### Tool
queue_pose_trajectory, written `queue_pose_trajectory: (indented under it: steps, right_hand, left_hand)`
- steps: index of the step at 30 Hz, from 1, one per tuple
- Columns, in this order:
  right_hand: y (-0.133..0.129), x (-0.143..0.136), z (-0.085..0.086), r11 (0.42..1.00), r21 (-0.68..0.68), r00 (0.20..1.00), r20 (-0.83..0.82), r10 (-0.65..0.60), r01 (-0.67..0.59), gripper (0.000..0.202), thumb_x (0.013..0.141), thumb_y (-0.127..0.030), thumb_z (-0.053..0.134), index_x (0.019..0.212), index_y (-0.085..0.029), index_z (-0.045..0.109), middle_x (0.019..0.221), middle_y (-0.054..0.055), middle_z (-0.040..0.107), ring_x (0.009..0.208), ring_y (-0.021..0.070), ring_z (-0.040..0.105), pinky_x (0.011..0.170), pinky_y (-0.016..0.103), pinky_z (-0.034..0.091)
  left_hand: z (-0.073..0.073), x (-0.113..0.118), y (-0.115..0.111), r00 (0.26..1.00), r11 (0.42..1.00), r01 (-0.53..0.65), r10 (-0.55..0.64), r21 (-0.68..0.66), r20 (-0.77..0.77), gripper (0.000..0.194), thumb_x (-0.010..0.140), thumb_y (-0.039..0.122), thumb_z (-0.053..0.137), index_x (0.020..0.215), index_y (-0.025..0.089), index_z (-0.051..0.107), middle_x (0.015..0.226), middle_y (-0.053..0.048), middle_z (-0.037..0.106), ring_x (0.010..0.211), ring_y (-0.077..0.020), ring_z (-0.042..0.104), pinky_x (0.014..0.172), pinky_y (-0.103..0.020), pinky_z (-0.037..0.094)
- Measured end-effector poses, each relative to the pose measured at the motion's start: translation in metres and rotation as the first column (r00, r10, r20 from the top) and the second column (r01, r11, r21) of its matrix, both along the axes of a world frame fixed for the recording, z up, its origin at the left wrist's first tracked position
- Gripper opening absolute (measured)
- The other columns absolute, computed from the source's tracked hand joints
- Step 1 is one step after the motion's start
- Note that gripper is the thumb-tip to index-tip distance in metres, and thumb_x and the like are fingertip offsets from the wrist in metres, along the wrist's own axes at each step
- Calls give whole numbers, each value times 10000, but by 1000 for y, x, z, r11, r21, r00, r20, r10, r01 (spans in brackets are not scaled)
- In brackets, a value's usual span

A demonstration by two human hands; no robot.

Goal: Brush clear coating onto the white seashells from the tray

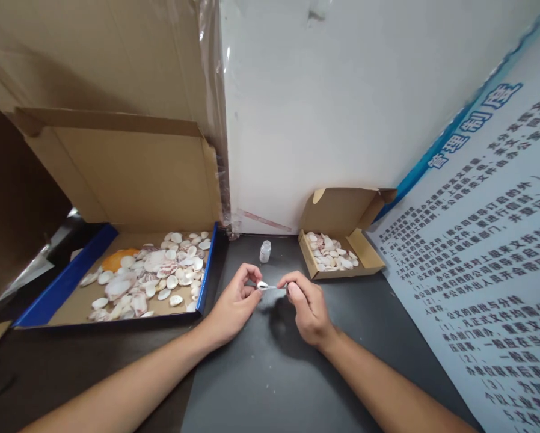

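Note:
Pinched in the fingertips of my left hand [235,302] is a small white seashell [261,285], its dark opening facing up. My right hand [306,305] is closed around a thin, light-coloured stick-like tool [273,287]; most of its handle is hidden by the fingers. The tool's tip meets the shell or lies right at its edge. Just beyond both hands a small clear bottle [265,252] stands upright on the dark table.
At left, an open cardboard box [67,300] with blue sides holds many seashells [157,264]. A smaller open cardboard box [364,251] at back right contains more shells [331,252]. A white wall [306,120] rises behind, and a printed board [486,240] leans along the right side.

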State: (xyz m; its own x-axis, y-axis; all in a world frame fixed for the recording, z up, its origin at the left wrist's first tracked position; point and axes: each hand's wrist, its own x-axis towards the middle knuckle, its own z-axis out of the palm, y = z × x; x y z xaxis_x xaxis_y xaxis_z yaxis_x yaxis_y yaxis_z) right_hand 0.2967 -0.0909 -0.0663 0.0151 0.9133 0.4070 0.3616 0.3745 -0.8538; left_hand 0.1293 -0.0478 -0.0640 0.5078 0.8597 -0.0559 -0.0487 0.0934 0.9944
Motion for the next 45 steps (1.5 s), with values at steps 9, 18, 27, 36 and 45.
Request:
queue_pose_trajectory:
  steps: [9, 18, 27, 36, 45]
  right_hand:
    - [0, -1, -1, 999, 16, 1000, 0, -29, 29, 252, 959, -279, 400, 859, -177, 607, 658, -18, 536, 547, 113, 463, 553, 227, 364]
    - [0, 0, -2, 1000, 17, 1000, -10, -6, 7, 265, 958, -284, 390, 873, -174, 616, 643, -23, 516, 541, 113, 449, 546, 229, 357]
    - [1, -1, -2, 1000, 12, 999, -36, 1, -1, 216, 946, -281, 405, 903, -178, 590, 685, -16, 523, 578, 118, 458, 557, 229, 365]
    - [-1, -2, -6, 1000, 7, 997, -75, 10, -9, 204, 966, -300, 386, 926, -187, 551, 689, -27, 471, 572, 115, 421, 547, 233, 346]
    - [-3, -4, -3, 999, 32, 1000, -3, -28, 28, 183, 944, -284, 423, 865, -179, 551, 651, -25, 485, 552, 114, 440, 517, 226, 351]
  left_hand:
    - [-4, 0, 1, 1000, 1000, 6, -6, 15, 6, 207, 840, 293, 562, 952, 208, 410, 906, 38, 401, 525, -14, 338, 457, -179, 238]
    - [-6, -1, 0, 1000, 999, 16, -16, 31, 5, 195, 856, 299, 548, 958, 216, 404, 893, 46, 394, 512, -11, 330, 451, -183, 230]
    - [-6, 0, 1, 1000, 999, 19, -19, 46, -6, 191, 854, 301, 541, 953, 214, 403, 901, 44, 388, 526, -14, 336, 460, -180, 245]
    - [-7, 3, -1, 1000, 998, 9, -8, 58, -12, 181, 834, 270, 536, 941, 213, 402, 897, 41, 398, 525, -19, 332, 464, -174, 243]
    - [-7, 2, -1, 1000, 998, 9, -9, 54, -7, 209, 828, 299, 553, 939, 210, 400, 887, 41, 404, 531, -25, 331, 459, -166, 233]
